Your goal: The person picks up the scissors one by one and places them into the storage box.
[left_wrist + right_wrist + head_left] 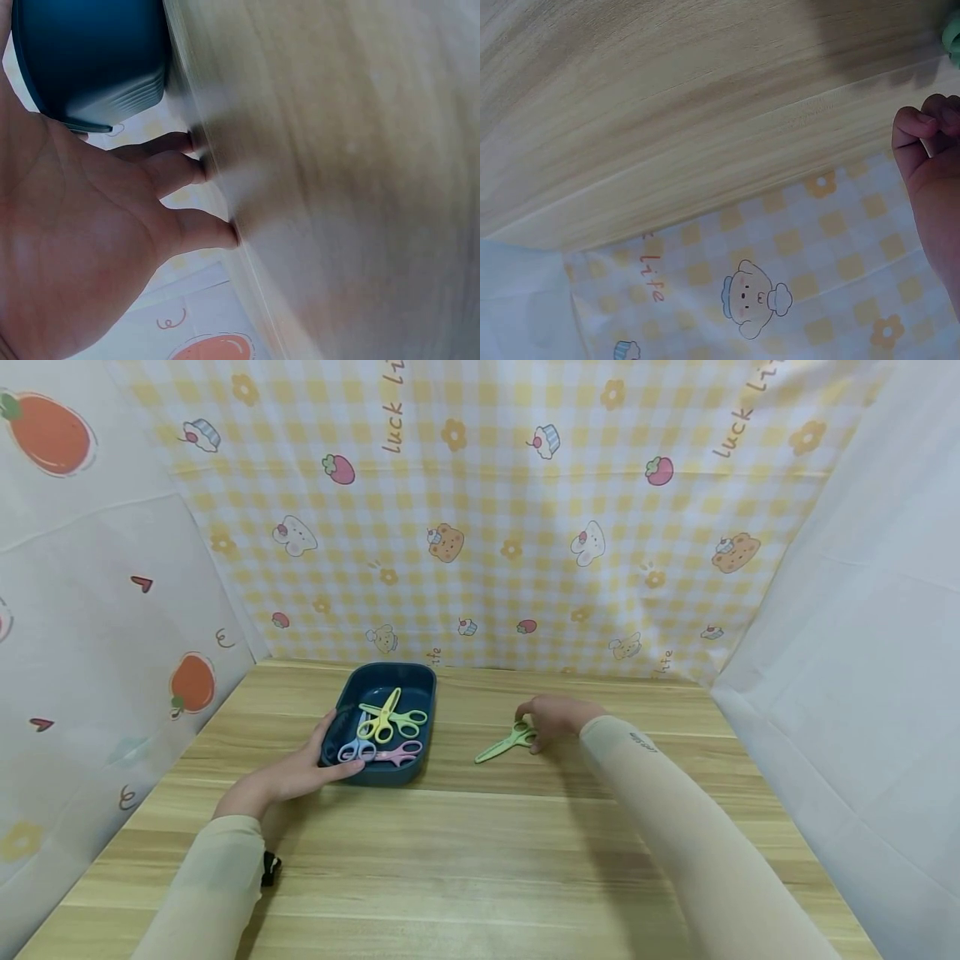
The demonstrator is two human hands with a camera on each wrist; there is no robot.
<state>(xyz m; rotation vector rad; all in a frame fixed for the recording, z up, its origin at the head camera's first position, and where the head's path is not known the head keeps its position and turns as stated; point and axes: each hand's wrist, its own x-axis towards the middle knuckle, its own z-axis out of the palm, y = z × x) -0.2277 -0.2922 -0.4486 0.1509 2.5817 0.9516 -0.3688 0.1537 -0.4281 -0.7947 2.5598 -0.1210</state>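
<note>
A dark blue plastic tub [432, 693] stands left of centre on the table. Inside lie yellow scissors [382, 724], light green scissors [408, 722], blue scissors [357, 750] and pink scissors [405, 753]. My left hand [300, 768] rests against the tub's near left corner, thumb along the near rim. In the left wrist view several of its fingers [199, 229] reach down to the tabletop. To the right, my right hand [555, 718] pinches the handles of another pair of green scissors [498, 748], whose blades point toward the tub. The right thumb is partly hidden.
The wooden table [465, 877] runs back to a yellow checked cloth [495, 593]. White cloth walls [862, 610] close off both sides. A small black item [270, 868] shows beside the left sleeve.
</note>
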